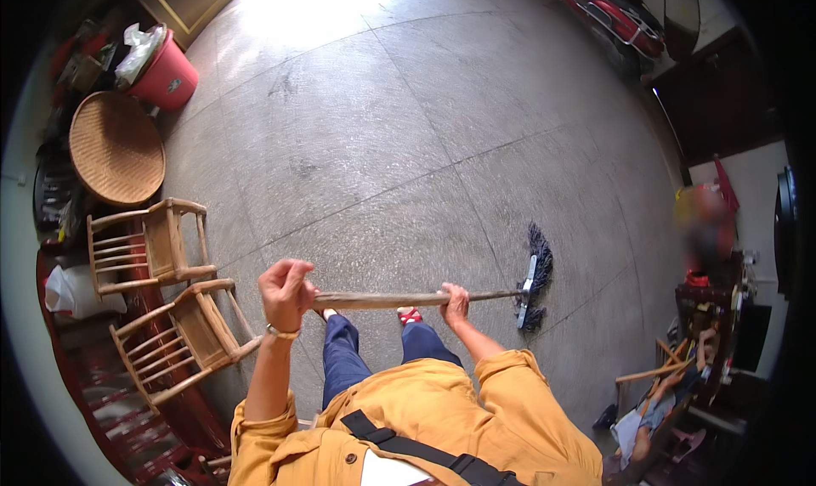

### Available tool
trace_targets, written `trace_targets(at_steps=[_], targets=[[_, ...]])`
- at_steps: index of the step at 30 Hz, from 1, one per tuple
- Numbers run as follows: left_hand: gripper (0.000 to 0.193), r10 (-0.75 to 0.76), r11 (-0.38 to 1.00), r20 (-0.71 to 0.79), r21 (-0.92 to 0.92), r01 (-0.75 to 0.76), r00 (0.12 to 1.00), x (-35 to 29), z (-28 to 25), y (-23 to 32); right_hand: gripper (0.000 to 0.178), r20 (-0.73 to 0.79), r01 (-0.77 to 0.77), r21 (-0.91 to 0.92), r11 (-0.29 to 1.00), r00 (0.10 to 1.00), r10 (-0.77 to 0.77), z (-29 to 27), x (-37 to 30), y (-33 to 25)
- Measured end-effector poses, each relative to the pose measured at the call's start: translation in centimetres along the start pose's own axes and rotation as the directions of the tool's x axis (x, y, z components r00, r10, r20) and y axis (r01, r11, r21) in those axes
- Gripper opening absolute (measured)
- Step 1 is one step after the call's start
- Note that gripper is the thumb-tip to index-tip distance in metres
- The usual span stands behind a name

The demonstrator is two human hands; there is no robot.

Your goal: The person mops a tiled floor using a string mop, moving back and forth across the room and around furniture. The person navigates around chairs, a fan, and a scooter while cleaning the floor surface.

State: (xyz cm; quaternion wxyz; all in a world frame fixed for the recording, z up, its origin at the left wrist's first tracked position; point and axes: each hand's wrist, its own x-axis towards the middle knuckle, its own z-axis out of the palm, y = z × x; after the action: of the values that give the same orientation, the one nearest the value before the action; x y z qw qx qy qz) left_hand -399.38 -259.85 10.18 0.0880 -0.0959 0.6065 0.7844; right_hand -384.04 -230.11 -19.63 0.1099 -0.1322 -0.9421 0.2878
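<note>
A mop lies across in front of me, its long wooden handle (382, 300) running from left to right. My left hand (285, 295), with a band at the wrist, is closed round the handle's left end. Farther along, my right hand (456, 304) wraps round the shaft. Beyond it, to the right, the mop head (534, 274) rests on the grey floor (365, 146), with dark blue strands on both sides of a pale clamp bar. Below the handle show my feet and dark blue trouser legs.
Two small wooden chairs (174, 240) stand at the left, below a round woven tray (116, 149) and a pink bin (168, 74) with a white bag. A red motorbike (625, 23) is at the far right. At the lower right a person (654, 418) sits near a dark cabinet.
</note>
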Motion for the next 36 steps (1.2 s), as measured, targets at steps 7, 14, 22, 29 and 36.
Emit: trace_targets(at_steps=[7, 14, 22, 29, 36], targets=[[0.018, 0.056, 0.998, 0.098, -0.015, -0.055, 0.994, 5.9, -6.9, 2.0, 0.012, -0.087, -0.085, -0.016, 0.996, 0.993, 0.084, 6.5, 4.6, -5.6], [0.021, 0.311, 0.950, -0.105, 0.024, -0.311, 0.945, 8.6, -28.1, 13.2, 0.011, 0.010, 0.065, 0.066, 0.996, 0.998, -0.066, 18.5, 8.4, -28.7], [0.026, 0.446, 0.892, -0.736, 0.324, -0.315, 0.508, -7.6, -43.0, 26.5, 0.002, 0.343, 0.341, 0.432, 0.835, 0.794, -0.502, 28.1, 5.7, -55.7], [0.023, 0.519, 0.855, -0.841, 0.507, -0.114, 0.151, -14.8, -41.8, 25.5, 0.006, 0.486, 0.576, 0.611, 0.543, 0.267, -0.832, 34.3, 5.3, -64.6], [0.027, 0.564, 0.816, -0.824, 0.566, 0.118, 0.052, -11.4, -40.9, 26.6, 0.007, 0.423, 0.549, 0.667, 0.504, 0.279, -0.862, 36.8, 7.0, -64.7]])
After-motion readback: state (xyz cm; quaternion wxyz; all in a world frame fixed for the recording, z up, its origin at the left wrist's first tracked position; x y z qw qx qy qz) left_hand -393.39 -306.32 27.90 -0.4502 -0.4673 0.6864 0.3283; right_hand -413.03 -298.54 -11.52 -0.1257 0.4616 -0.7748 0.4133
